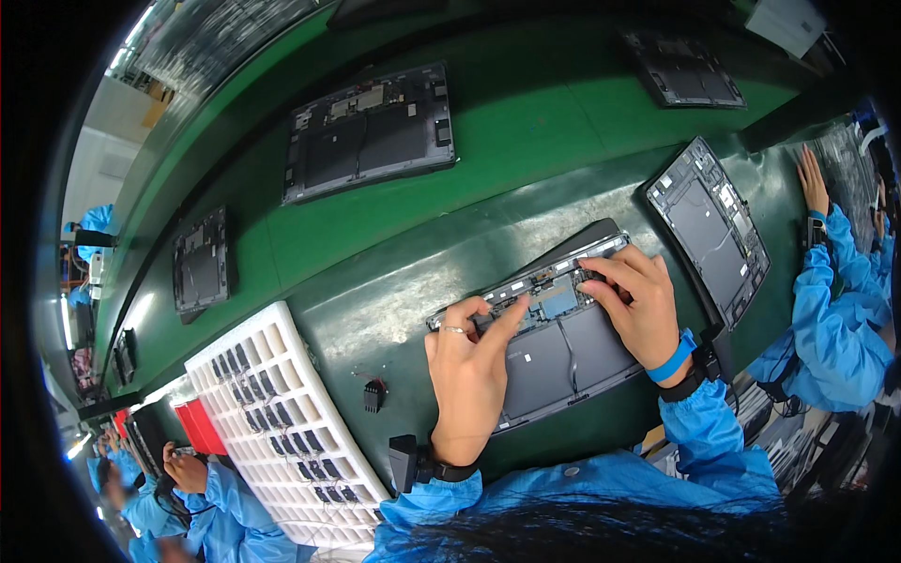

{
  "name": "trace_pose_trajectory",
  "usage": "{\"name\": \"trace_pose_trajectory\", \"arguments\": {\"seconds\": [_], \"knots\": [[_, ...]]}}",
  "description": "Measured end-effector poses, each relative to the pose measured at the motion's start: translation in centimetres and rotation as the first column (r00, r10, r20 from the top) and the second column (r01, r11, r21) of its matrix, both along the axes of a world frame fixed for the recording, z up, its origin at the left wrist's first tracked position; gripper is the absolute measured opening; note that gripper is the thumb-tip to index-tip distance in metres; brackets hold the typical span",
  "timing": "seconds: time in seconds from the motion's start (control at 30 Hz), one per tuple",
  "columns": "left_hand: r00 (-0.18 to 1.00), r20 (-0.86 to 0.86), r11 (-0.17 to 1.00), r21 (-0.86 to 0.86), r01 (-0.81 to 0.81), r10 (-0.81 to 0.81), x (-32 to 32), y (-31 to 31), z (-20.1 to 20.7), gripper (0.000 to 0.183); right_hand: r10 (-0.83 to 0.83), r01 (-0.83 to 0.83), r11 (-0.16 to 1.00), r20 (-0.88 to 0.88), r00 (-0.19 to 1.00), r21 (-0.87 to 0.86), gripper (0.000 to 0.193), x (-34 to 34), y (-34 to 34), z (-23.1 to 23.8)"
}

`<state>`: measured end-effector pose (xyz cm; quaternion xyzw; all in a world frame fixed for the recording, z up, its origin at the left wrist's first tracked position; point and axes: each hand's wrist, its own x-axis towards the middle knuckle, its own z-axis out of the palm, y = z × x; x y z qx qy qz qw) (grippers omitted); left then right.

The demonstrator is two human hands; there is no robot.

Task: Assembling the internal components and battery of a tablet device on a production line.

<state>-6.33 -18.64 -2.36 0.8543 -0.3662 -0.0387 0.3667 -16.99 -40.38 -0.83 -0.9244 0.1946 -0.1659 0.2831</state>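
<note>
An opened tablet (563, 366) lies in front of me, its dark inside and circuit board (556, 298) facing up. My left hand (469, 366) is closed at the tablet's upper left edge, with the curled index finger on the rim and the thumb at the board. Toward the board's right end, my right hand (640, 305) pinches with thumb and index finger; what lies between those fingertips is too small to make out. Beneath the tablet's far side, a dark flat panel (596, 235) sticks out.
Left of me, a white foam tray (298, 352) holds several small black wired parts, with another black part (374, 396) beside it. More opened tablets lie right (713, 230) and on the green belt (375, 131). Co-workers in blue sleeves (835, 314) sit on both sides.
</note>
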Motion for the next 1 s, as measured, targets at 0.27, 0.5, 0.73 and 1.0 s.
{"name": "trace_pose_trajectory", "arguments": {"seconds": [0.27, 0.5, 0.73, 1.0], "knots": [[0.997, -0.041, 0.987, 0.149, -0.057, 0.064, -3.1, -0.3, 0.0, 0.059, -0.017, 0.018, 0.998, 0.030, 0.999, -0.067, 0.025, -0.4, 0.4, -0.5], [0.980, 0.198, 0.945, 0.320, -0.065, 0.001, -3.8, -0.7, 0.5, 0.051, -0.009, 0.011, 0.994, 0.011, 1.000, -0.108, 0.025, -0.6, 0.7, -0.8], [0.994, 0.042, 0.940, 0.332, 0.077, -0.097, -7.1, -1.6, 2.0, 0.071, -0.065, 0.078, 0.987, 0.091, 0.994, -0.141, 0.025, -0.1, 1.6, 0.0], [0.982, 0.021, 0.918, 0.358, 0.170, -0.190, -6.8, -2.4, 1.3, 0.069, -0.009, 0.005, 0.997, -0.056, 0.998, -0.072, 0.026, -2.2, 0.3, 1.3]]}}
